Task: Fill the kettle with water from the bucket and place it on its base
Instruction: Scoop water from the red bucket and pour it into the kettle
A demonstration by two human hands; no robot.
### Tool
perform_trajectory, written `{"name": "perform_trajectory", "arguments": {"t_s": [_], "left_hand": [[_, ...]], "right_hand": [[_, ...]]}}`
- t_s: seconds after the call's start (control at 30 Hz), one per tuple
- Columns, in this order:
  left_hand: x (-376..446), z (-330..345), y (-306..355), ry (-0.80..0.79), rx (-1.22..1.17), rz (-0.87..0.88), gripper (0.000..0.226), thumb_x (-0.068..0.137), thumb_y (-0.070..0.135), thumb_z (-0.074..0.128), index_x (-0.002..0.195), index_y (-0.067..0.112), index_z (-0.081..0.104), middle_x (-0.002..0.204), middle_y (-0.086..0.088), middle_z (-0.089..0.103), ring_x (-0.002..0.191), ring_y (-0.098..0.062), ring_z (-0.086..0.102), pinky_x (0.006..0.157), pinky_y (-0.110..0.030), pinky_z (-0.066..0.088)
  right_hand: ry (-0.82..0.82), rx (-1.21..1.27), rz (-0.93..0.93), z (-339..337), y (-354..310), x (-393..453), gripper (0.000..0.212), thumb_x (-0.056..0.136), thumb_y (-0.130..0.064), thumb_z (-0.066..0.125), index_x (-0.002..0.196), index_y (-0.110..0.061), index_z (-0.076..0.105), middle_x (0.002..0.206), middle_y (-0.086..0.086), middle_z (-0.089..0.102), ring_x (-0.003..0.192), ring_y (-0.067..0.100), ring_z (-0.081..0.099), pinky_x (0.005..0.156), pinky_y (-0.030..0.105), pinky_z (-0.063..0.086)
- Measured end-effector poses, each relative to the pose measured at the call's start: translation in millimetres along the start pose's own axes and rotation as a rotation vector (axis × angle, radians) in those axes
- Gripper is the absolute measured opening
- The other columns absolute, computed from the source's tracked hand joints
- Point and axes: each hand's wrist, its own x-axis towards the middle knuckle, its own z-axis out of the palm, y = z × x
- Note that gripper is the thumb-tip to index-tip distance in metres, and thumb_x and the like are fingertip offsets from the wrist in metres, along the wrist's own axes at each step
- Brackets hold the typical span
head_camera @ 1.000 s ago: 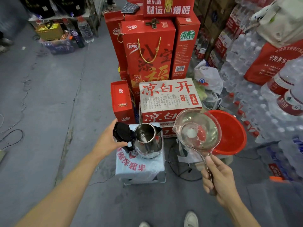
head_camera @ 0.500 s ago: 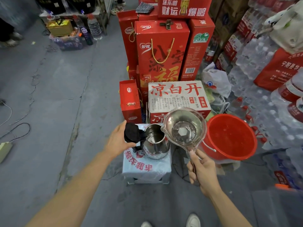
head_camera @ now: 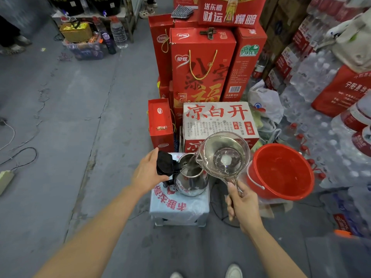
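A steel kettle [head_camera: 190, 181] stands on a small stool covered with a white printed bag [head_camera: 176, 207], its black lid [head_camera: 164, 165] swung open. My left hand [head_camera: 148, 173] holds that lid and the handle side. My right hand [head_camera: 241, 203] grips the handle of a clear plastic ladle [head_camera: 224, 155], which is tilted with its spout over the kettle's mouth; water runs from it into the kettle. The red bucket [head_camera: 281, 171] sits on the floor just right of the ladle. The kettle's base is not visible.
Red gift boxes [head_camera: 200, 69] and a white carton [head_camera: 218, 121] are stacked right behind the stool. Packs of bottled water [head_camera: 325, 109] fill the right side. A black cable [head_camera: 216, 207] loops on the floor beside the stool. Grey concrete floor [head_camera: 80, 117] lies to the left.
My right hand has carried the water-filled ladle left from above the bucket to the kettle and tipped it over the mouth. My left hand has stayed on the open lid.
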Motion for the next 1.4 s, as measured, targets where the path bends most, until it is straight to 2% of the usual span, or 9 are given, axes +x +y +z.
{"name": "perform_trajectory", "arguments": {"t_s": [0.17,0.53,0.87,1.03,1.13,1.3,1.4], "left_hand": [[2,0,0,-0.002,0.013,-0.004,0.116,0.068,0.036,0.086,0.156,0.015,0.014,0.16,-0.007,0.027,0.143,-0.029,0.034,0.112,-0.048,0.039],[1,-1,1,0.001,0.062,-0.006,0.115,0.068,0.04,0.085,0.155,0.013,0.015,0.158,-0.008,0.029,0.142,-0.028,0.036,0.11,-0.045,0.042],[0,-1,2,0.002,0.047,0.006,0.117,0.07,0.039,0.085,0.156,0.012,0.011,0.158,-0.01,0.03,0.139,-0.029,0.04,0.108,-0.042,0.043],[1,-3,2,-0.003,0.055,0.016,0.117,0.067,0.04,0.086,0.155,0.012,0.015,0.156,-0.009,0.031,0.138,-0.029,0.04,0.107,-0.043,0.044],[2,-4,2,-0.006,0.054,0.019,0.116,0.068,0.039,0.086,0.155,0.011,0.015,0.156,-0.009,0.031,0.139,-0.03,0.039,0.106,-0.044,0.044],[2,-3,2,-0.011,0.063,0.006,0.115,0.069,0.039,0.085,0.156,0.012,0.014,0.158,-0.009,0.028,0.141,-0.029,0.036,0.109,-0.043,0.042],[2,-3,3,-0.012,0.078,0.002,0.116,0.069,0.04,0.085,0.155,0.012,0.013,0.158,-0.009,0.029,0.141,-0.029,0.037,0.109,-0.044,0.043]], "right_hand": [[0.002,-0.042,-0.027,-2,-5,4,0.014,0.103,-0.018,0.051,0.091,-0.02,0.059,0.057,0.016,0.047,0.031,0.016,0.035,0.032,0.023,0.036],[0.04,-0.093,-0.024,0,-11,11,0.01,0.102,-0.02,0.052,0.103,-0.014,0.06,0.054,0.007,0.047,0.031,0.015,0.036,0.034,0.026,0.036],[0.101,-0.162,-0.021,1,-10,14,0.012,0.101,-0.02,0.054,0.11,-0.023,0.06,0.054,0.006,0.047,0.035,0.015,0.036,0.032,0.024,0.036],[0.119,-0.238,-0.062,1,-11,14,0.01,0.101,-0.019,0.053,0.107,-0.017,0.061,0.056,0.011,0.048,0.033,0.014,0.036,0.03,0.023,0.035],[0.137,-0.281,-0.083,2,-11,14,0.01,0.101,-0.02,0.054,0.098,-0.012,0.06,0.055,0.01,0.048,0.034,0.015,0.037,0.031,0.023,0.035],[0.16,-0.335,-0.143,-1,-6,16,0.008,0.101,-0.023,0.054,0.101,-0.026,0.061,0.05,0.007,0.048,0.037,0.018,0.04,0.034,0.028,0.039],[0.187,-0.439,-0.174,-3,0,20,0.013,0.099,-0.03,0.055,0.109,-0.028,0.062,0.05,0.009,0.05,0.04,0.019,0.044,0.038,0.041,0.046]]}}
